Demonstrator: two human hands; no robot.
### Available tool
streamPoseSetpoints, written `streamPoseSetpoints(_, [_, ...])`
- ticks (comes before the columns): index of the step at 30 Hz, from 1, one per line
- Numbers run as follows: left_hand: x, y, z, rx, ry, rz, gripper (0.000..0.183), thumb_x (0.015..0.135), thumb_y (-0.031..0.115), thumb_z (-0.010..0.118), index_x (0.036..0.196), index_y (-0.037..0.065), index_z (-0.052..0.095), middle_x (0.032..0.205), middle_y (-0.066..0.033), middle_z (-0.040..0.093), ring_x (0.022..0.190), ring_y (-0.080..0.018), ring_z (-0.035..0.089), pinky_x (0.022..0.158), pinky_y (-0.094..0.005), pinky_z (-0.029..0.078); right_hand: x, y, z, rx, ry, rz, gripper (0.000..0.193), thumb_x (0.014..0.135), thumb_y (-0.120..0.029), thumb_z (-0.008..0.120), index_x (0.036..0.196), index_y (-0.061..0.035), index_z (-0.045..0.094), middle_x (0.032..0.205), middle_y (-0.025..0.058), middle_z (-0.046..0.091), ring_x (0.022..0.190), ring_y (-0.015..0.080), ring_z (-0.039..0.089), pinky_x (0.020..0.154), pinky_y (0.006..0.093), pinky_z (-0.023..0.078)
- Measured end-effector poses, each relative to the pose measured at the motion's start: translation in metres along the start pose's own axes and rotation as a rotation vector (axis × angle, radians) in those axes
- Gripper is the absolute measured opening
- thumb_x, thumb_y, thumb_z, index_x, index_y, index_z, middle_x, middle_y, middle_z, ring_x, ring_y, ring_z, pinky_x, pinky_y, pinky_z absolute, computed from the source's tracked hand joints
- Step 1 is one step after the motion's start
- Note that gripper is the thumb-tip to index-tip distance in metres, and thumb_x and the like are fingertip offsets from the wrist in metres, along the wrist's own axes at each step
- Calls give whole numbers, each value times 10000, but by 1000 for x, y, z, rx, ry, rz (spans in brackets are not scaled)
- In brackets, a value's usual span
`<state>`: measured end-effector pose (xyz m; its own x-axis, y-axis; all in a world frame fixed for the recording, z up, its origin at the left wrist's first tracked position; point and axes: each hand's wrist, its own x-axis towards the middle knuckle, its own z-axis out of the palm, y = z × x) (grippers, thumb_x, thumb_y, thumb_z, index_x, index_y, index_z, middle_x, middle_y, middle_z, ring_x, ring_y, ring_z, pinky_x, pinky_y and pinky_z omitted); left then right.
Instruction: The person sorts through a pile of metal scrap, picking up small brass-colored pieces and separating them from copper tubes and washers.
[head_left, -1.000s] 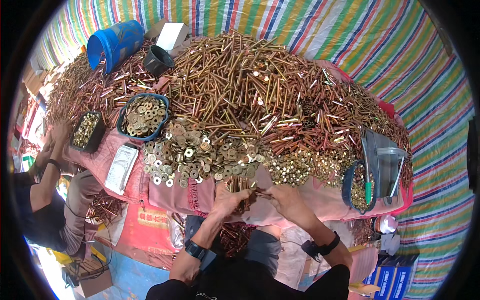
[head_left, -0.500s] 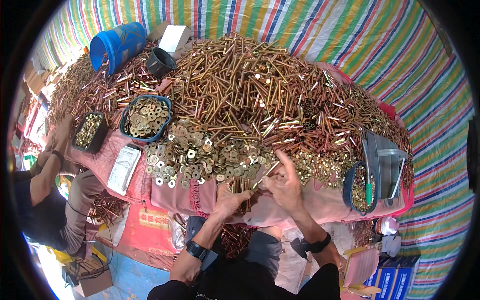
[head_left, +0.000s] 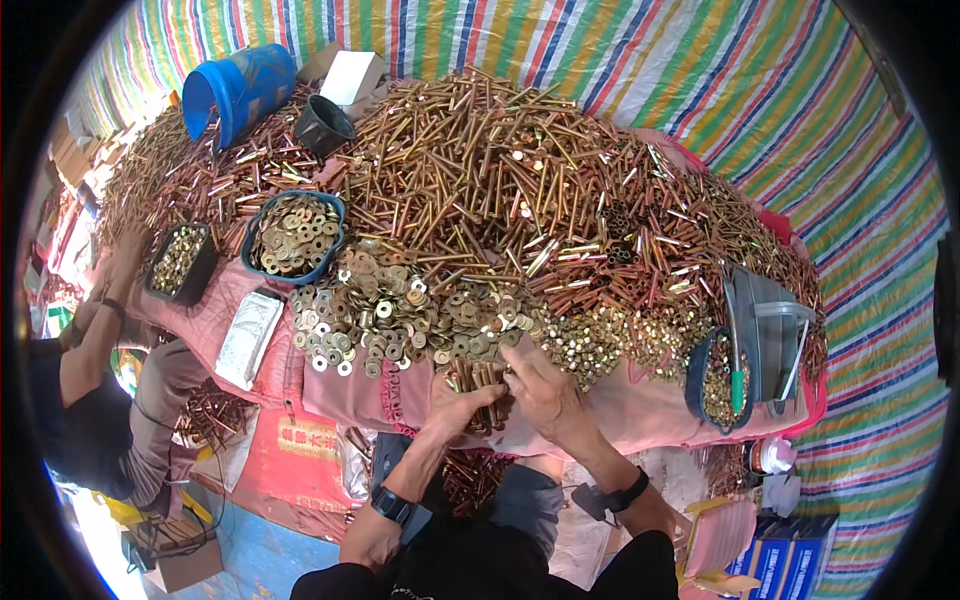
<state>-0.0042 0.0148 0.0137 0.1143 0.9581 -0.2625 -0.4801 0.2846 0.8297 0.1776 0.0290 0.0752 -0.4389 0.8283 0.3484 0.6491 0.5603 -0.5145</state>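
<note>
My left hand (head_left: 457, 408) is closed around a bundle of copper-gold bolts (head_left: 480, 388), held roughly upright near the edge of the pink cloth. Close against the bundle's right side is my right hand (head_left: 550, 398). Its index finger stretches toward the pile of flat washers (head_left: 440, 318), the other fingers are partly hidden, and no bolt shows in it. Small brassy nuts (head_left: 625, 335) lie heaped just beyond my right hand. Behind them rises a large mound of loose bolts (head_left: 450, 180).
Left of the washers stand a blue tub of washers (head_left: 293, 237) and a dark tray of nuts (head_left: 180, 264). A blue bucket (head_left: 238, 95) tips over the bolts. A tub of nuts (head_left: 718, 380) sits at right by a grey bin (head_left: 775, 340). Another person's arm (head_left: 105, 310) reaches in at left.
The single bolt in my right hand is no longer seen there. My right hand has shifted slightly left and down, against the bundle, which looks tilted more. My left hand stays around it.
</note>
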Motion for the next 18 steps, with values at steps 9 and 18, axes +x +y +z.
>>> streamPoseSetpoints(9, [3, 2, 4, 20, 53, -90, 336, 826, 6, 837, 1134, -18, 703, 962, -99, 772, 771, -179, 750, 668, -325, 644, -3, 11, 4, 83, 155, 79, 281, 986, -80, 686, 1261, -47, 732, 904, 177, 625, 787, 369, 650, 715, 443, 537])
streamPoseSetpoints(18, [9, -1, 3, 144, 69, -125, 308, 831, -15, 832, 1111, -26, 705, 928, -112, 776, 748, -216, 770, 647, -374, 665, 12, 65, -18, -424, -68, 301, 223, 939, -225, 736, 876, -11, 726, 878, 225, 637, 819, 425, 666, 715, 529, 504])
